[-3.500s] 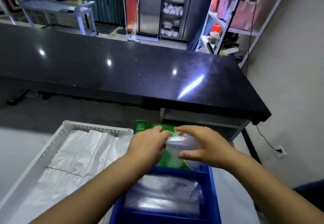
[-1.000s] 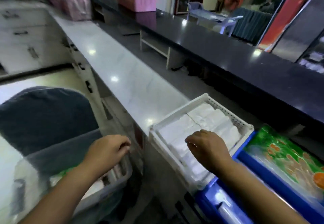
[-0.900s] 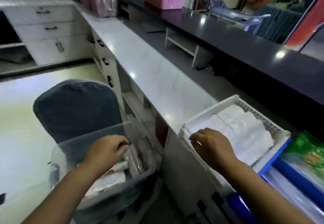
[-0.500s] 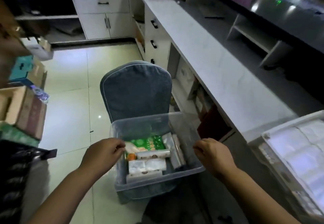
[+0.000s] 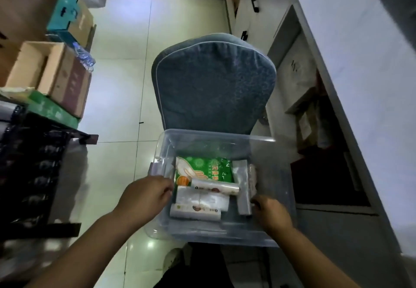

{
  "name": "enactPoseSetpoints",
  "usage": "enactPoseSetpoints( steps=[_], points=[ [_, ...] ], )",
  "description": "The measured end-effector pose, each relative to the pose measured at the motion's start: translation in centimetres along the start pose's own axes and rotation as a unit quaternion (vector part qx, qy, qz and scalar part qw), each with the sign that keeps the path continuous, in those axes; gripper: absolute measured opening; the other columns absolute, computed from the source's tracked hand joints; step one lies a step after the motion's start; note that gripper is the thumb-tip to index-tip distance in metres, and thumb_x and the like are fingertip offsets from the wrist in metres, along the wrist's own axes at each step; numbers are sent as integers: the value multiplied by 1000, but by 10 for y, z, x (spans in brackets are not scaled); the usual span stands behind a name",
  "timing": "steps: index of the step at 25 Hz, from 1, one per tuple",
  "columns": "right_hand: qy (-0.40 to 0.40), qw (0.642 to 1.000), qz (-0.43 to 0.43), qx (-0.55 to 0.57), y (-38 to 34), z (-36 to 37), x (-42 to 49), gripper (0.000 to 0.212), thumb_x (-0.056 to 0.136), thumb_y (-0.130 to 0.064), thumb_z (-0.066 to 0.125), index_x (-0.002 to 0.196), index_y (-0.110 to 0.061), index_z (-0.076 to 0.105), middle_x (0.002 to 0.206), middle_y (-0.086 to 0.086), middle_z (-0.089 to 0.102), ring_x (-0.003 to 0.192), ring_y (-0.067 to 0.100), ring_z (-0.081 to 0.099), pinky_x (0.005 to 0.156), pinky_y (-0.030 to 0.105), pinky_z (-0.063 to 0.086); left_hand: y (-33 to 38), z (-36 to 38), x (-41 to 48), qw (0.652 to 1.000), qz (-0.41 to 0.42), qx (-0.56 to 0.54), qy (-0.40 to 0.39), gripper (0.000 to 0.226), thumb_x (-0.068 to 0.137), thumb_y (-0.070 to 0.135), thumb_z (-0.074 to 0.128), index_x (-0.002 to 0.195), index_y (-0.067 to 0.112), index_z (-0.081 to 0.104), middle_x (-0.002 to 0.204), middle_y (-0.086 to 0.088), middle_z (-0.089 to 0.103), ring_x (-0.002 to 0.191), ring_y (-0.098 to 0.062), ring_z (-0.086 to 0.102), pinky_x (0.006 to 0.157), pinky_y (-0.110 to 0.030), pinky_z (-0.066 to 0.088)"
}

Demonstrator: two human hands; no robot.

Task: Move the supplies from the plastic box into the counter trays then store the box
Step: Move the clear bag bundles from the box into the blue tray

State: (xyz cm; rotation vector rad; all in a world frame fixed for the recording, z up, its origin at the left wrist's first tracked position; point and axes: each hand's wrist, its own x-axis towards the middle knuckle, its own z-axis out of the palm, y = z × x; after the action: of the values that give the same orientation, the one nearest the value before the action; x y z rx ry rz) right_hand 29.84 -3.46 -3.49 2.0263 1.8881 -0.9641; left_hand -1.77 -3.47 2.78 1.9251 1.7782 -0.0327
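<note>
One plastic box [image 5: 203, 144] | holds green packet [image 5: 213, 169], white rolls [image 5: 213, 189], grey pack [image 5: 242, 188]

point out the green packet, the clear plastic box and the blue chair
green packet [image 5: 209, 167], head view, on its printed front
clear plastic box [image 5: 216, 135], head view, on its far rim
blue chair [image 5: 213, 85], head view, middle of its backrest

plastic box [image 5: 209, 234] top open | chair back [image 5: 213, 85] behind — counter [image 5: 360, 62] close right
</note>
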Motion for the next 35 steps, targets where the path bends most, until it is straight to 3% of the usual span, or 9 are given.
enactPoseSetpoints(
  steps=[5,14,18,20,23,28,30,33,35],
  points=[
    [-63,985,115,108,26,56,93,34,85,-7,56,118,-1,54,122,22,58,107,35,58,84,30,45,0,43,51,999,-19,-7,-30,21,88,33,51,103,31,65,101,10,69,90,-12,62,63,-25,41],
    [53,905,294,304,25,126,168,27,84,-4,57,110,3,59,110,28,64,97,39,62,73,29,41,3,105,95,995,-54,-30,-80,24,89,34,49,109,32,62,112,8,67,103,-15,60,79,-29,48],
    [61,910,269,309,29,126,168,21,82,-2,57,101,3,65,98,25,68,92,39,65,71,27,39,7,111,97,995,-49,-45,-75,24,89,34,49,109,32,62,110,7,68,101,-15,60,76,-29,46],
    [61,902,254,345,33,116,164,10,81,0,58,86,-3,66,74,16,65,73,33,63,63,26,40,10,111,97,995,-51,-56,-70,24,89,34,49,109,32,62,110,8,68,101,-15,60,75,-28,45],
    [61,885,239,394,35,92,145,28,78,2,58,56,-15,51,48,1,46,46,19,40,52,26,33,21,108,96,993,-54,-76,-68,23,89,34,50,108,32,63,108,7,68,99,-16,60,73,-28,44],
    [-7,864,115,491,-2,52,101,12,77,6,56,69,-3,58,64,11,51,62,18,43,59,30,32,43,106,97,991,-72,-99,-57,23,88,35,50,106,29,64,105,6,69,96,-18,62,71,-27,45],
    [-72,834,44,545,-31,46,89,13,77,6,58,77,-6,62,73,14,56,69,20,48,64,32,35,47,105,99,952,-155,-258,-61,23,84,33,58,107,29,60,102,9,68,90,-13,64,64,-20,47],
    [-152,809,-41,567,-73,56,86,11,73,-3,62,84,-3,64,81,13,60,74,18,51,66,30,40,40,98,99,798,-295,-526,5,15,79,17,69,93,17,62,94,-5,71,75,-16,66,58,-23,48],
    [-164,811,-59,558,-84,69,95,8,77,-5,68,84,-8,64,78,10,62,70,13,55,61,22,44,26,93,93,777,-329,-530,85,12,76,11,71,78,18,61,81,-6,70,66,-19,64,57,-27,47]
  ],
)
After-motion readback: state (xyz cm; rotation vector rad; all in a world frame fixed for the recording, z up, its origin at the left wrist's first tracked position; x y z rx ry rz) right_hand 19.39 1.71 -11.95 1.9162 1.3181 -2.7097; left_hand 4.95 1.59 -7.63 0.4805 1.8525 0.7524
